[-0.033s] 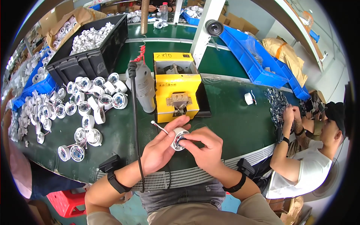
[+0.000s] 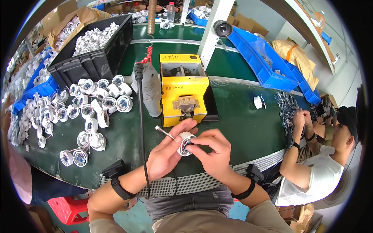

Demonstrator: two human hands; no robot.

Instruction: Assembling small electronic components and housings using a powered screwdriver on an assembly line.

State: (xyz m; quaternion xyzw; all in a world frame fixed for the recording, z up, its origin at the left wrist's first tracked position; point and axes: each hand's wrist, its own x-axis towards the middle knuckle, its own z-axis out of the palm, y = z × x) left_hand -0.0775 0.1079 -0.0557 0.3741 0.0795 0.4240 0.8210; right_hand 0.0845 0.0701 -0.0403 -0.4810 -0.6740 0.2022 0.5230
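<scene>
My left hand is closed round a short white plastic cylinder housing, its open face turned toward me and to the right. Inside that face shows a dark bluish circuit board. A white cable with a small plug sticks out of the housing between my left thumb and fingers. My right hand has thumb and forefinger pinched together at the board; what lies between the fingertips is hidden. Just beyond my hands stands a yellow machine with a metal fixture on its front.
A grey electric screwdriver hangs left of the machine, its black cable passing by my left forearm. Many similar housings lie on the left. Behind them stands a black crate of white parts. One housing lies right; a co-worker handles dark parts.
</scene>
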